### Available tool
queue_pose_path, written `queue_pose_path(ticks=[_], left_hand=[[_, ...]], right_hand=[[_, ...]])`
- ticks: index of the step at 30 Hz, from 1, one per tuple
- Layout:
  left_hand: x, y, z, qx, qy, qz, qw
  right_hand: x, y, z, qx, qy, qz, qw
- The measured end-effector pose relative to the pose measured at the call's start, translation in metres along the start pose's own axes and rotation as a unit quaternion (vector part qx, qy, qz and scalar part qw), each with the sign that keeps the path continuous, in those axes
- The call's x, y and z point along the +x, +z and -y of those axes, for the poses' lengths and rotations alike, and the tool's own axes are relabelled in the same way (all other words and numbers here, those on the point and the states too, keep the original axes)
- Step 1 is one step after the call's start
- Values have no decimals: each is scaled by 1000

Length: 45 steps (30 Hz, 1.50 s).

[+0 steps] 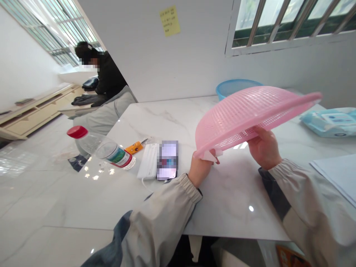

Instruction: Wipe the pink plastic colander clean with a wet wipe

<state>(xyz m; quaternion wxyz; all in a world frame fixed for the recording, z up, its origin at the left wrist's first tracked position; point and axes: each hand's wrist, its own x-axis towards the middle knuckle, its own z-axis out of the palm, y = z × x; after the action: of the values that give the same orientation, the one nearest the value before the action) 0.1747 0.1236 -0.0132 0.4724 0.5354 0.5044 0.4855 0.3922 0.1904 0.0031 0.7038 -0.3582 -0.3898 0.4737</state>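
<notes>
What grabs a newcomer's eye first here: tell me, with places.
First, the pink basket, held tilted above the white table by the left hand and right hand. Next, the red-capped bottle on the table's left side, and the yellow note stuck high on the wall.

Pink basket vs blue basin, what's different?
Colour: the pink basket is pink, the blue basin is blue.
Support: the pink basket is held by the left hand and right hand; no hand touches the blue basin, which sits on the table.
Pose: the pink basket is tilted, the blue basin roughly level.
Shared: both have a curved rim.
</notes>
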Motion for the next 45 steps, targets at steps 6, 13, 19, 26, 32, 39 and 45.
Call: queue_pose_path(ticks=[6,13,19,26,32,39,45], left_hand=[[-3,-8,-7,63,41,-102,992],[-1,-4,-11,43,39,-36,998],[-5,-2,-9,52,43,45,997],[-6,-1,-9,48,40,30,998],[-11,-4,-19,68,59,-63,994],[-11,-8,-25,72,23,-127,989],[-8,-7,-16,38,22,-51,998]], right_hand=[[6,-3,-6,13,-14,-62,998],[-6,6,-4,45,107,15,993],[-22,17,3,51,181,131,973],[-25,18,-1,28,204,154,966],[-8,8,0,25,36,-22,999],[0,0,-6,10,16,-58,998],[-1,-2,-12,18,71,-3,997]])
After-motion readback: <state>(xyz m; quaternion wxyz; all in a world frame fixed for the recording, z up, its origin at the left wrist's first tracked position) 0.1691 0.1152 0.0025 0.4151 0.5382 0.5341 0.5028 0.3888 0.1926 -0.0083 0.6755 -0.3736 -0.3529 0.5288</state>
